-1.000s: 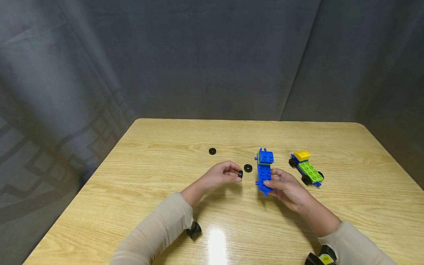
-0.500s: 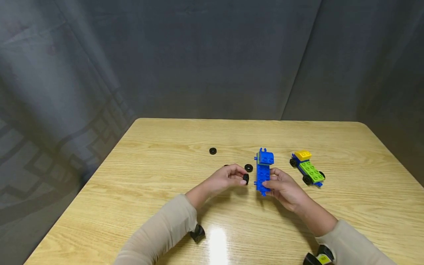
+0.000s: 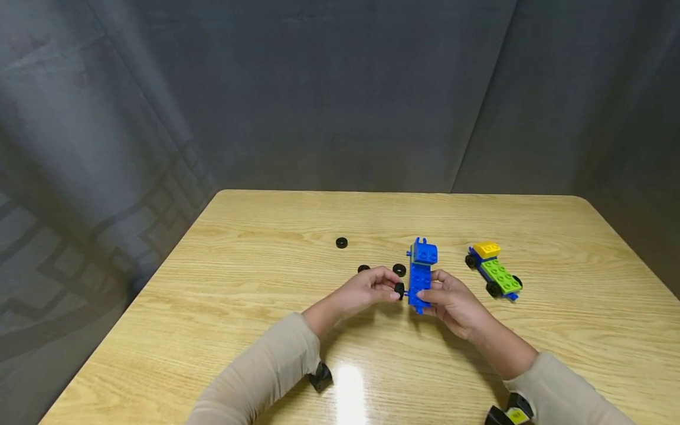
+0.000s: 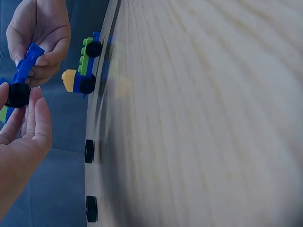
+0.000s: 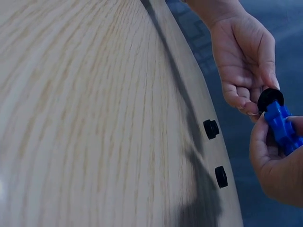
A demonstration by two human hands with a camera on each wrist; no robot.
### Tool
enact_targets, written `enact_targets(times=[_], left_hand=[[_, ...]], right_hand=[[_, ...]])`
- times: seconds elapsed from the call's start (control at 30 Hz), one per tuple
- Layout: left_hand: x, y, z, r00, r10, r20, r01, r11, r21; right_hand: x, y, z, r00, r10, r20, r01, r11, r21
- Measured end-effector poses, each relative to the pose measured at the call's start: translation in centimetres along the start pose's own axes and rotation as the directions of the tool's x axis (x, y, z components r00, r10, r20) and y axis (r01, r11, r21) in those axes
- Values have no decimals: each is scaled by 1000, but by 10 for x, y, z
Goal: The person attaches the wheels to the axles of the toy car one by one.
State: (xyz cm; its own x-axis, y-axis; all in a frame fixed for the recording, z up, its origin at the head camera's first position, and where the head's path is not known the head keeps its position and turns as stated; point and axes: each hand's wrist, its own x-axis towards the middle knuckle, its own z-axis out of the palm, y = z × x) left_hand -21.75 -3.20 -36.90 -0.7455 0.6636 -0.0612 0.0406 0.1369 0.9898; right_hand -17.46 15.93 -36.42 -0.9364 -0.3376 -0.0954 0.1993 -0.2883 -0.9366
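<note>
My left hand (image 3: 366,290) pinches a small black toy wheel (image 3: 399,290) between thumb and fingers. In the head view that wheel is right at the left side of a blue toy car chassis (image 3: 421,274), by its near axle stub. The right wrist view shows the wheel (image 5: 271,98) against the chassis (image 5: 283,124); whether it is fitted on the stub I cannot tell. My right hand (image 3: 455,304) grips the chassis by its near right end, thumb on top, holding it above the table. A blue block sits on the chassis's far end.
Three loose black wheels lie on the wooden table (image 3: 255,248): a far wheel (image 3: 342,242), a wheel (image 3: 363,268) partly behind my left hand, and a wheel (image 3: 399,270) near the chassis. To the right stands a green, blue and yellow toy car (image 3: 494,270) with wheels on.
My left hand has moved right with the wheel, from a gap away up to the chassis's side. A loose wheel behind that hand has come into sight. The chassis has shifted slightly left.
</note>
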Motion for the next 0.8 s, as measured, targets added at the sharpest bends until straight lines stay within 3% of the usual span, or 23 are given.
enact_targets(times=[0.3,0.5,0.63,0.8], left_hand=[[1,-1,3,1000,-3,-9,3,1000,-20],[1,1,7,998,1,-60,-1,1000,-4],[-1,2,12,993,37,-112,-26,995,93],[-2,3,15,986,88,-140,-54,972,230]], right_hand=[[0,1,1,1000,5,-16,-6,999,-32],[-1,2,3,999,-16,-41,14,999,-48],[-2,2,6,996,-49,-72,45,997,-60],[-3,4,11,988,-86,-126,76,994,-81]])
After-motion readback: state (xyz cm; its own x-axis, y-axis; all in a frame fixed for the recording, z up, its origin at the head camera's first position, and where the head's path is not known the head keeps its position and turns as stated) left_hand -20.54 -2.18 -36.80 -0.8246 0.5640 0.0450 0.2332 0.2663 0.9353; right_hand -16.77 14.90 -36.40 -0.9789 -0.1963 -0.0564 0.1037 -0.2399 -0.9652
